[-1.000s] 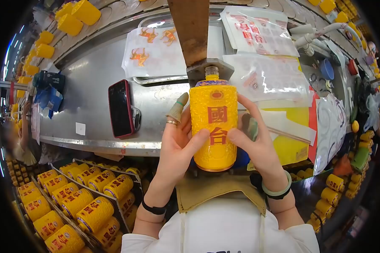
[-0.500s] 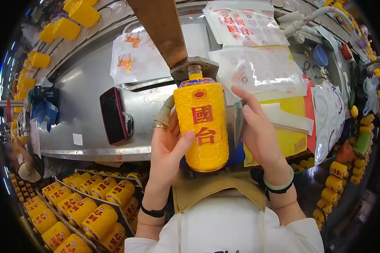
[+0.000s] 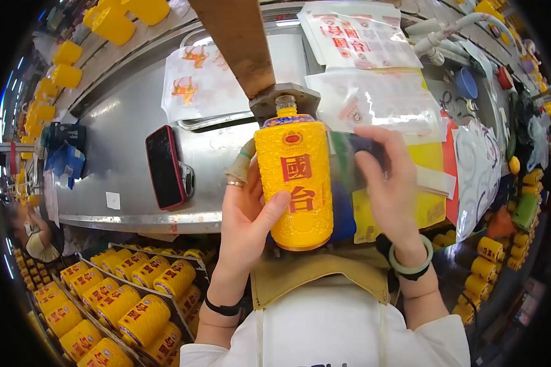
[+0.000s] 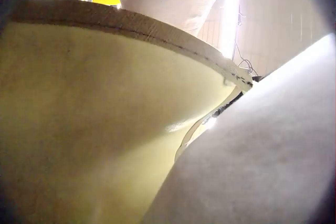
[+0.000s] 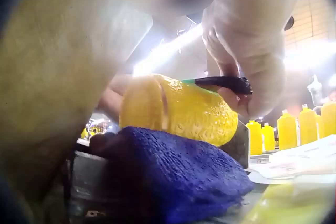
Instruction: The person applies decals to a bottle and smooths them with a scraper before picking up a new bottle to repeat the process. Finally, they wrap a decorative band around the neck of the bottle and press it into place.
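In the head view a yellow bottle [image 3: 295,183] with red characters lies with its clear neck [image 3: 286,105] against a metal block. The left hand [image 3: 242,208] grips its left side, thumb on the front; one finger wears a beige cover. Beside the bottle's right side, the right hand [image 3: 395,186] holds a blurred dark and green object [image 3: 349,156]. In the right wrist view, the right hand [image 5: 257,50] pinches this dark object [image 5: 226,83] at the side of the bottle [image 5: 199,111]. The left wrist view shows cloth, not the left hand's fingers.
A blue cloth [image 5: 184,171] lies under the bottle. A phone [image 3: 165,168] and printed sheets [image 3: 358,37] lie on the metal table [image 3: 116,159]. A wooden beam [image 3: 236,43] reaches the metal block. Racked yellow bottles [image 3: 144,318] stand at lower left.
The right thumb has left the bottle's front, and the right hand has moved to the right with the dark and green object. The left hand has kept its grip.
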`<state>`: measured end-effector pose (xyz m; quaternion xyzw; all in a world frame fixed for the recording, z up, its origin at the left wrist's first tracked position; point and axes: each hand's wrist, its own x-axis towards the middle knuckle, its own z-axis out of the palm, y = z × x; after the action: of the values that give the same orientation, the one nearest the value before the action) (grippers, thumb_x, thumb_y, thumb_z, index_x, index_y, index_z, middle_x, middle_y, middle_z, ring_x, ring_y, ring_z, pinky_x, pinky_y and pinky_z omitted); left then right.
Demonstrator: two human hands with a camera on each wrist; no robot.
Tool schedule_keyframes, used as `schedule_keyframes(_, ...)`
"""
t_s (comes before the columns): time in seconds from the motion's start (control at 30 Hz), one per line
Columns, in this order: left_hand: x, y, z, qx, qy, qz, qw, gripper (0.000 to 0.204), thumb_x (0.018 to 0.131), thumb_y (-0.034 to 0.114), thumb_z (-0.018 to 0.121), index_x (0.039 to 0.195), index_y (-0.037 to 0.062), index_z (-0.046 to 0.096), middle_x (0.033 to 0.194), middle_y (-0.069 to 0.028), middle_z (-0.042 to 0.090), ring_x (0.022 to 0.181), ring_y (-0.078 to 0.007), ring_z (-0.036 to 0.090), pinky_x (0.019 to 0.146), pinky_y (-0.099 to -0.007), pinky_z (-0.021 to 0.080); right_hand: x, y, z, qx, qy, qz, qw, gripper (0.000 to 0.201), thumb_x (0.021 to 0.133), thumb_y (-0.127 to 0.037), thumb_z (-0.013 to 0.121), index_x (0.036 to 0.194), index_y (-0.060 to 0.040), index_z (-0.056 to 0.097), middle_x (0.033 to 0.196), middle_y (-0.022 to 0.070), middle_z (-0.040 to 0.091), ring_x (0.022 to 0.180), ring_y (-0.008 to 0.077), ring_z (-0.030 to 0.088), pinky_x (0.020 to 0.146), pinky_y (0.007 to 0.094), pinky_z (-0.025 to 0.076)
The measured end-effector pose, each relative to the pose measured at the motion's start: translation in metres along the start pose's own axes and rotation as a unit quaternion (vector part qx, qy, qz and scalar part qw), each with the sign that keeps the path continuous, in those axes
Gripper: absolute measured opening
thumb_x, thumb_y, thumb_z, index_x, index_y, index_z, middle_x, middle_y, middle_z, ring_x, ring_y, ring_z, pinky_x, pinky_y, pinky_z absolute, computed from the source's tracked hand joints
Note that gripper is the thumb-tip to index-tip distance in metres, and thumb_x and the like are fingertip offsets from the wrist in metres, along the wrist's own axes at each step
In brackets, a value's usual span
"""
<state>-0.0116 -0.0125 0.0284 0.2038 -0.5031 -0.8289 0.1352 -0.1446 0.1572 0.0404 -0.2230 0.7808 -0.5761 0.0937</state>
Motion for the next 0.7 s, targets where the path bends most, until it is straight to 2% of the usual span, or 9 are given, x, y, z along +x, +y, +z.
schedule_keyframes(0.03, 0.001, -0.002, -0.002, 0.008, -0.010, 0.004, 1.000, 0.080, 0.097, -0.001, 0.067, 0.163, 0.0013, 0.023, 0.160, -0.0181, 0.040, 0.147, -0.0278, 0.043, 0.121, -0.0425, 0.036, 0.010, 0.003, -0.001, -0.053, 0.022, -0.048, 0.997, 0.031, 0.093, 0.008, 0.060, 0.121, -0.0014, 0.068, 0.102, 0.0160, 0.065, 0.096, 0.0308, 0.065, 0.088, 0.0345, 0.050)
schedule_keyframes(0.13, 0.001, -0.002, -0.002, 0.005, -0.018, 0.002, 1.000, 0.081, 0.096, -0.002, 0.067, 0.164, 0.0017, 0.022, 0.160, -0.0180, 0.040, 0.147, -0.0276, 0.042, 0.121, -0.0421, 0.036, 0.025, -0.026, -0.009, -0.085, -0.012, -0.124, 0.989, 0.036, 0.090, 0.009, 0.060, 0.123, -0.0028, 0.069, 0.100, 0.0144, 0.064, 0.095, 0.0313, 0.064, 0.088, 0.0366, 0.051)
schedule_keyframes(0.2, 0.001, -0.001, -0.001, -0.004, -0.017, 0.000, 1.000, 0.082, 0.096, -0.002, 0.067, 0.164, 0.0019, 0.022, 0.161, -0.0180, 0.039, 0.148, -0.0275, 0.042, 0.121, -0.0420, 0.036, 0.033, -0.044, -0.004, -0.094, -0.181, -0.223, 0.953, 0.039, 0.093, 0.004, 0.060, 0.130, -0.0030, 0.068, 0.108, 0.0125, 0.065, 0.100, 0.0277, 0.063, 0.092, 0.0337, 0.049)
schedule_keyframes(0.33, -0.001, -0.006, -0.007, -0.039, -0.019, 0.009, 0.999, 0.073, 0.103, 0.006, 0.059, 0.164, 0.0000, 0.020, 0.163, -0.0203, 0.037, 0.149, -0.0284, 0.040, 0.124, -0.0426, 0.032, 0.065, -0.059, 0.007, -0.250, -0.123, -0.317, 0.907, 0.048, 0.088, 0.006, 0.064, 0.135, -0.0061, 0.068, 0.101, 0.0134, 0.069, 0.097, 0.0274, 0.064, 0.087, 0.0356, 0.052)
schedule_keyframes(0.43, -0.004, -0.003, -0.010, -0.072, -0.009, 0.004, 0.997, 0.066, 0.109, 0.015, 0.051, 0.164, -0.0012, 0.019, 0.164, -0.0220, 0.035, 0.151, -0.0294, 0.038, 0.125, -0.0429, 0.029, 0.073, -0.064, 0.004, -0.179, -0.093, -0.292, 0.935, 0.049, 0.087, 0.006, 0.068, 0.135, -0.0059, 0.067, 0.104, 0.0130, 0.071, 0.094, 0.0252, 0.068, 0.087, 0.0338, 0.054)
schedule_keyframes(0.47, -0.005, -0.002, -0.010, -0.076, -0.001, 0.001, 0.997, 0.063, 0.112, 0.019, 0.047, 0.164, -0.0018, 0.018, 0.165, -0.0227, 0.035, 0.152, -0.0299, 0.037, 0.125, -0.0431, 0.028, 0.066, -0.063, 0.006, -0.072, -0.172, -0.209, 0.960, 0.049, 0.087, 0.004, 0.071, 0.134, -0.0061, 0.067, 0.105, 0.0125, 0.072, 0.093, 0.0248, 0.070, 0.087, 0.0328, 0.055)
schedule_keyframes(0.5, -0.004, -0.001, -0.010, -0.076, 0.000, 0.002, 0.997, 0.063, 0.112, 0.019, 0.047, 0.164, -0.0018, 0.018, 0.165, -0.0227, 0.035, 0.152, -0.0299, 0.037, 0.125, -0.0431, 0.028, 0.059, -0.067, 0.006, -0.146, -0.195, -0.185, 0.952, 0.048, 0.087, 0.004, 0.072, 0.133, -0.0063, 0.068, 0.104, 0.0132, 0.071, 0.094, 0.0257, 0.070, 0.087, 0.0332, 0.055)
schedule_keyframes(0.63, 0.000, 0.003, -0.007, -0.006, 0.018, 0.013, 1.000, 0.060, 0.114, 0.027, 0.039, 0.163, -0.0024, 0.022, 0.164, -0.0257, 0.035, 0.152, -0.0338, 0.038, 0.124, -0.0455, 0.032, 0.080, -0.041, 0.001, -0.255, 0.007, -0.305, 0.917, 0.042, 0.088, 0.001, 0.071, 0.129, -0.0055, 0.066, 0.100, 0.0155, 0.071, 0.091, 0.0333, 0.067, 0.082, 0.0416, 0.055)
schedule_keyframes(0.7, 0.001, 0.004, -0.008, -0.004, 0.030, 0.012, 0.999, 0.059, 0.114, 0.027, 0.039, 0.163, -0.0023, 0.023, 0.164, -0.0258, 0.035, 0.152, -0.0339, 0.039, 0.124, -0.0454, 0.031, 0.073, -0.047, -0.001, -0.209, 0.000, -0.275, 0.939, 0.042, 0.087, 0.002, 0.071, 0.128, -0.0055, 0.066, 0.103, 0.0152, 0.071, 0.091, 0.0332, 0.067, 0.081, 0.0410, 0.055)
